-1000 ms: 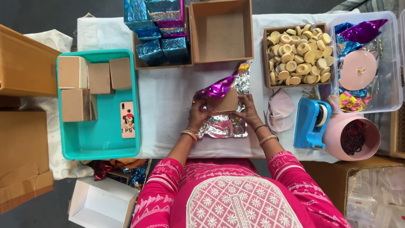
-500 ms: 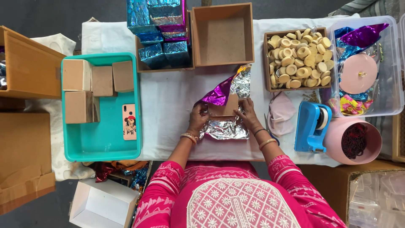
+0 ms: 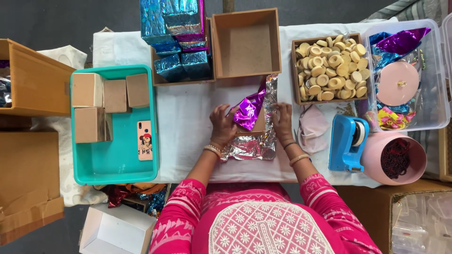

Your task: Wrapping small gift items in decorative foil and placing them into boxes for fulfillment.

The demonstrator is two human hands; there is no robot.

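While both hands grip foil [image 3: 252, 141], tape dispenser [image 3: 347, 143] sits right, seemingly clear.

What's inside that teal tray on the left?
The teal tray holds five plain cardboard boxes packed along its far end and a phone lying flat near its right wall. The boxes are closed, so their contents are hidden, as is the tray floor beneath them.

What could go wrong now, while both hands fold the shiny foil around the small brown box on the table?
The foil sheet looks thin and creased, so it may tear where the left hand and right hand press it against the small box. The sheet's lower edge lies near the table edge, so it might slide off if pulled.
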